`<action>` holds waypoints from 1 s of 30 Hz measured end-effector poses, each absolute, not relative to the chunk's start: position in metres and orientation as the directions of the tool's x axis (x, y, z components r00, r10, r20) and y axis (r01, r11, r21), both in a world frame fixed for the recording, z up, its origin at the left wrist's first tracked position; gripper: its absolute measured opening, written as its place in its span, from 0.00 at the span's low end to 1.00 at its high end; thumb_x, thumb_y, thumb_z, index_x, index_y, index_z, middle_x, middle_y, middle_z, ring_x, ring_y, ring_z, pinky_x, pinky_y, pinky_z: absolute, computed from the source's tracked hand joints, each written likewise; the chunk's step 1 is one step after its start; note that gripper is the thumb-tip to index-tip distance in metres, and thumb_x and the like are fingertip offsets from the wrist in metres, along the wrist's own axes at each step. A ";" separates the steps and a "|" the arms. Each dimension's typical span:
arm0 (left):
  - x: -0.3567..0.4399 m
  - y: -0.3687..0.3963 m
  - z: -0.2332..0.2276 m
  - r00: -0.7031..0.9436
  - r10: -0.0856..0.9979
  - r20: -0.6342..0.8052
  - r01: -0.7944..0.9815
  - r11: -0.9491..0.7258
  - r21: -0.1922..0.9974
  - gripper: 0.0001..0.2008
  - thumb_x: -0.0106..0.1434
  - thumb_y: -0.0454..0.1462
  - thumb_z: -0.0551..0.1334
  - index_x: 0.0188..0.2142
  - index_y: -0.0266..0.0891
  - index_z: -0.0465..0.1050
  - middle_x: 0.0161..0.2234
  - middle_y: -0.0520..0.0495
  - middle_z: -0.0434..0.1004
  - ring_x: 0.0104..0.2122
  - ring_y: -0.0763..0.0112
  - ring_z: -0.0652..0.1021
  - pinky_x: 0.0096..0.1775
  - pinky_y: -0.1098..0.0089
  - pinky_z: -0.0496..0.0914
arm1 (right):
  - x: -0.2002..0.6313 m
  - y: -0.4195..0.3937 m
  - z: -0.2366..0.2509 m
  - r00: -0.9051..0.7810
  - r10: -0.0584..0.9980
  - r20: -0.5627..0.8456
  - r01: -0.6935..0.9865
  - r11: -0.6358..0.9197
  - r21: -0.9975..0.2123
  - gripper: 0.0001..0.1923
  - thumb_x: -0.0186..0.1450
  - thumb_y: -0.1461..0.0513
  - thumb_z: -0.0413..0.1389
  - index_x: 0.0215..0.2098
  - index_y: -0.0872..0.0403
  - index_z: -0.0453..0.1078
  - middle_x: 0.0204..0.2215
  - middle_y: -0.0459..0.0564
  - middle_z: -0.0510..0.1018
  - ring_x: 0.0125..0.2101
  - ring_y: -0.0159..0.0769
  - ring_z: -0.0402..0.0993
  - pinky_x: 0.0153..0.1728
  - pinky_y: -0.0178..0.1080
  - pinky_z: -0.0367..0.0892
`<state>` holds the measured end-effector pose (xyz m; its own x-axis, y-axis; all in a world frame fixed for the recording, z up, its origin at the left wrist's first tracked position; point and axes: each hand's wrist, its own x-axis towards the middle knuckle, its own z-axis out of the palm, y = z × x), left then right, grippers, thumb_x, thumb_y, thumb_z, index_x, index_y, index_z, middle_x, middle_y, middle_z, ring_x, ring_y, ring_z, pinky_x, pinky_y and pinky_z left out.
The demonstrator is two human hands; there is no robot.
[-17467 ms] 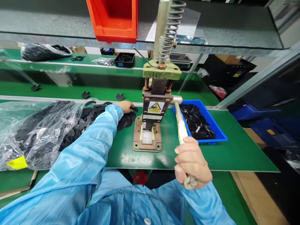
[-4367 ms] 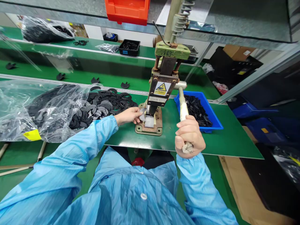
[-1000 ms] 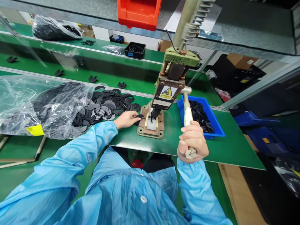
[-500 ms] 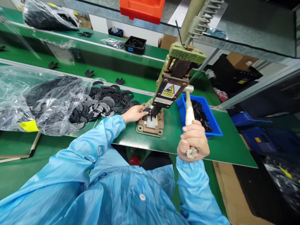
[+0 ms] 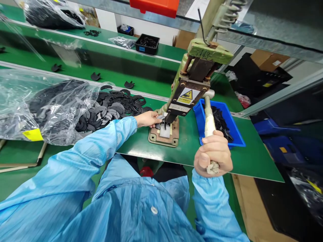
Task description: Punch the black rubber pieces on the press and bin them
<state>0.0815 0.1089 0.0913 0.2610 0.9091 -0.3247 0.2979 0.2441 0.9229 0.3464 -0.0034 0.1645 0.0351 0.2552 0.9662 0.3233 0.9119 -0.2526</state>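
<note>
Head view: my left hand [image 5: 148,119] is pinching a black part [image 5: 159,118] at the press [image 5: 188,97] base, under the punch; my right hand [image 5: 214,156] is fisting around the lever [image 5: 208,118]. Black parts are filling the blue bin [image 5: 237,133] beside it.

Yellow warning-triangle label [image 5: 187,96] on the press [image 5: 194,80], wording unreadable.

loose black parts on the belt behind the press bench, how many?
4 visible: one at the far left edge, one, one, one nearest the press. The plastic bag may hide more.
</note>
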 end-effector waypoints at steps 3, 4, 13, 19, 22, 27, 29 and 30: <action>0.081 0.111 0.093 0.272 0.874 -0.404 0.284 0.328 0.901 0.16 0.65 0.40 0.75 0.32 0.38 0.71 0.20 0.52 0.75 0.18 0.76 0.76 0.21 0.77 0.68 | 0.347 -0.004 0.162 0.031 0.258 0.966 0.330 0.909 -0.254 0.13 0.66 0.57 0.62 0.26 0.47 0.66 0.21 0.39 0.72 0.30 0.37 0.78 0.52 0.58 0.76; 0.081 0.111 0.094 0.274 0.855 -0.439 0.269 0.370 0.889 0.16 0.65 0.41 0.75 0.32 0.38 0.70 0.20 0.51 0.76 0.18 0.75 0.77 0.21 0.77 0.68 | 0.347 -0.004 0.161 0.030 0.257 0.966 0.332 0.909 -0.252 0.13 0.66 0.57 0.62 0.26 0.48 0.66 0.21 0.39 0.72 0.30 0.36 0.78 0.52 0.58 0.76; 0.088 0.098 0.090 0.214 0.859 -0.465 0.110 0.452 0.885 0.15 0.68 0.40 0.73 0.32 0.37 0.70 0.21 0.50 0.77 0.20 0.74 0.80 0.24 0.78 0.71 | 0.337 0.019 0.240 0.121 0.196 0.973 0.192 0.957 -0.216 0.11 0.65 0.54 0.67 0.42 0.48 0.75 0.32 0.43 0.79 0.36 0.36 0.81 0.47 0.53 0.79; 0.079 0.058 0.105 0.205 0.916 -0.346 0.038 0.346 0.938 0.15 0.71 0.42 0.70 0.34 0.38 0.68 0.23 0.49 0.79 0.22 0.73 0.81 0.24 0.77 0.73 | 0.345 0.048 0.271 0.165 0.410 0.897 0.121 0.894 -0.431 0.20 0.69 0.56 0.60 0.58 0.49 0.70 0.60 0.50 0.74 0.64 0.47 0.76 0.60 0.49 0.69; 0.068 0.025 0.122 0.247 0.938 -0.243 -0.006 0.252 0.968 0.18 0.68 0.46 0.73 0.34 0.39 0.68 0.24 0.48 0.80 0.23 0.71 0.82 0.24 0.76 0.73 | 0.343 0.039 0.206 0.234 0.459 0.857 0.180 0.846 -0.503 0.19 0.67 0.63 0.63 0.56 0.51 0.72 0.51 0.51 0.79 0.52 0.35 0.82 0.54 0.39 0.77; 0.068 -0.020 0.147 0.345 0.930 -0.128 -0.076 0.164 0.984 0.23 0.65 0.54 0.73 0.35 0.39 0.69 0.26 0.48 0.81 0.22 0.71 0.82 0.25 0.74 0.76 | 0.311 -0.009 0.108 -0.121 0.799 0.589 0.156 0.602 -0.783 0.21 0.65 0.59 0.68 0.54 0.52 0.74 0.41 0.51 0.85 0.40 0.35 0.85 0.42 0.39 0.83; 0.074 -0.030 0.152 0.366 0.923 -0.117 -0.074 0.155 0.985 0.23 0.64 0.55 0.73 0.35 0.39 0.70 0.27 0.48 0.82 0.22 0.71 0.82 0.25 0.73 0.76 | 0.297 -0.023 0.093 -0.152 0.833 0.532 0.152 0.551 -0.820 0.18 0.65 0.56 0.68 0.51 0.51 0.75 0.41 0.52 0.85 0.41 0.36 0.85 0.42 0.40 0.82; 0.078 -0.034 0.153 0.375 0.920 -0.115 -0.067 0.151 0.986 0.23 0.64 0.55 0.73 0.35 0.39 0.70 0.27 0.47 0.82 0.23 0.71 0.82 0.25 0.73 0.76 | 0.292 -0.028 0.090 -0.145 0.843 0.518 0.148 0.536 -0.831 0.15 0.66 0.55 0.68 0.48 0.51 0.75 0.40 0.50 0.85 0.40 0.36 0.84 0.42 0.39 0.82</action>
